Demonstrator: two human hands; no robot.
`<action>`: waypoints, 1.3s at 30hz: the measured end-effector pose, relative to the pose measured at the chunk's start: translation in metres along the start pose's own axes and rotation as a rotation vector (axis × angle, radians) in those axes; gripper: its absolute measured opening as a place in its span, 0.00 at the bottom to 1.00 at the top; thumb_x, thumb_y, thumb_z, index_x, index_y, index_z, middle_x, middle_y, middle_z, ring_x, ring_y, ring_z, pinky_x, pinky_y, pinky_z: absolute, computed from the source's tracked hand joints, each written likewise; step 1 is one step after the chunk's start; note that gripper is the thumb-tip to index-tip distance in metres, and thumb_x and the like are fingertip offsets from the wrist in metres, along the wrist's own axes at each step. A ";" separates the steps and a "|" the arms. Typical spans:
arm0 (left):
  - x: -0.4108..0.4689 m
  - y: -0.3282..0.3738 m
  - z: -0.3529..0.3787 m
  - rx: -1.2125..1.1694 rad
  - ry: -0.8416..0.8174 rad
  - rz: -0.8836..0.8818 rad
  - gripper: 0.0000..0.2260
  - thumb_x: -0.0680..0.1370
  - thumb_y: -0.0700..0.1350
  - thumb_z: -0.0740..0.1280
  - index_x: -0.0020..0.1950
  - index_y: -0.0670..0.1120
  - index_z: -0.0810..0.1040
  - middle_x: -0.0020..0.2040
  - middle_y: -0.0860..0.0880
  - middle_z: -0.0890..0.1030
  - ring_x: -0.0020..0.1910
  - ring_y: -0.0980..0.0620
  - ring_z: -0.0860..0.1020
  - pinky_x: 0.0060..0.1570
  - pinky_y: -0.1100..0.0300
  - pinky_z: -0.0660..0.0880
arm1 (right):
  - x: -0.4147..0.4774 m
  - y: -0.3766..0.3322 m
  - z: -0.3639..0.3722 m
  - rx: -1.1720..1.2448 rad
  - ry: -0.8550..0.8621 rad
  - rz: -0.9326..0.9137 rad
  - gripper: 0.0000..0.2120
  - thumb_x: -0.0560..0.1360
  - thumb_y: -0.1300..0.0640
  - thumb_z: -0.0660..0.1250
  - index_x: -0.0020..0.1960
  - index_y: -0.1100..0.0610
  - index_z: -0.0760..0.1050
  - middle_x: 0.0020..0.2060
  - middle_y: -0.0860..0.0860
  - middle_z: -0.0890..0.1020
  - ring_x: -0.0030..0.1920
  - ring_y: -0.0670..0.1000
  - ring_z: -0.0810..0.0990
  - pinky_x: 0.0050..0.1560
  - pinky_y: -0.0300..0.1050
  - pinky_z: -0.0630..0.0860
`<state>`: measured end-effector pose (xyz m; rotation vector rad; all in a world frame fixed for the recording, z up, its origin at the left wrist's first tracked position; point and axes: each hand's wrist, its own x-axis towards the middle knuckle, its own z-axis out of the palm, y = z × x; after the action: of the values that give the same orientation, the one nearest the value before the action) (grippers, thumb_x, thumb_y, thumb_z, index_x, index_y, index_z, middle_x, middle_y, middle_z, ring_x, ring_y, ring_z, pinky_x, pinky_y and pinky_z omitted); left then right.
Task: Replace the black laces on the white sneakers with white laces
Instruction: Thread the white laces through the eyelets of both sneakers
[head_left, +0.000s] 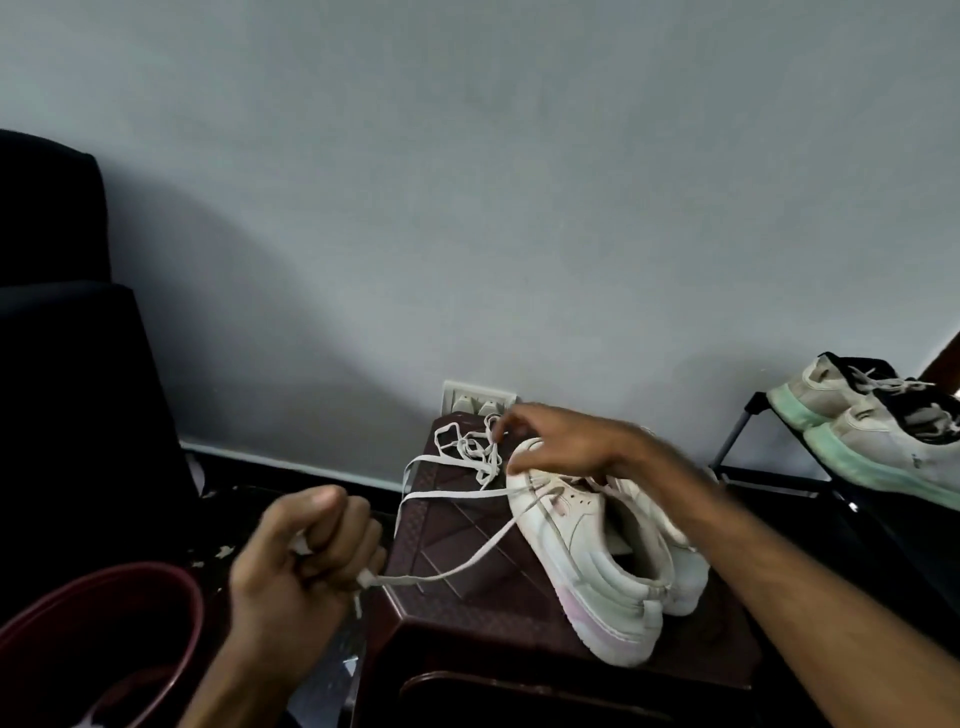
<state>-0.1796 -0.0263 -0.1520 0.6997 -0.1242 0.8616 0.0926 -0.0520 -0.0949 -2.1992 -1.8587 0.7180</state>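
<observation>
Two white sneakers (587, 561) lie side by side on a brown stool (457, 587), toes toward the wall, no black laces visible on them. Head view: left hand (306, 561) is fisted round the end of a white lace (483, 551), which runs fairly taut up to the near sneaker's eyelets. Right hand (566, 441) rests over the toe, fingertips at a loose tangle (480, 451) of lace behind it; can't tell if it pinches a strand. Risks: a hard left pull likely cinches that tangle into a knot, or drags the near sneaker off the stool's edge. The slack loop over the stool's side could snag. Bucket (98, 623) sits lower left.
</observation>
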 end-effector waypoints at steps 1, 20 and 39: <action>0.004 -0.007 -0.003 0.007 0.022 -0.039 0.15 0.75 0.44 0.66 0.31 0.46 0.65 0.25 0.48 0.61 0.25 0.51 0.57 0.28 0.54 0.55 | 0.011 -0.015 0.008 -0.019 0.038 -0.042 0.15 0.76 0.57 0.69 0.61 0.58 0.75 0.58 0.53 0.80 0.57 0.51 0.78 0.59 0.43 0.73; 0.039 -0.100 -0.043 1.249 -0.125 -0.104 0.16 0.80 0.51 0.64 0.35 0.45 0.71 0.32 0.51 0.73 0.31 0.54 0.70 0.34 0.56 0.69 | 0.023 -0.101 -0.087 1.131 0.286 -0.113 0.08 0.81 0.60 0.60 0.46 0.52 0.73 0.34 0.48 0.79 0.30 0.45 0.75 0.42 0.47 0.75; 0.169 -0.001 0.034 0.191 0.339 -0.346 0.26 0.83 0.59 0.51 0.55 0.40 0.78 0.51 0.42 0.82 0.51 0.46 0.79 0.47 0.50 0.82 | -0.031 -0.090 -0.083 0.629 0.373 -0.144 0.08 0.77 0.69 0.59 0.52 0.59 0.71 0.31 0.54 0.81 0.26 0.47 0.72 0.32 0.39 0.70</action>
<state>-0.0618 0.0632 -0.0632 0.7163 0.3776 0.6515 0.0487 -0.0488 0.0232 -1.6429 -1.3494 0.6849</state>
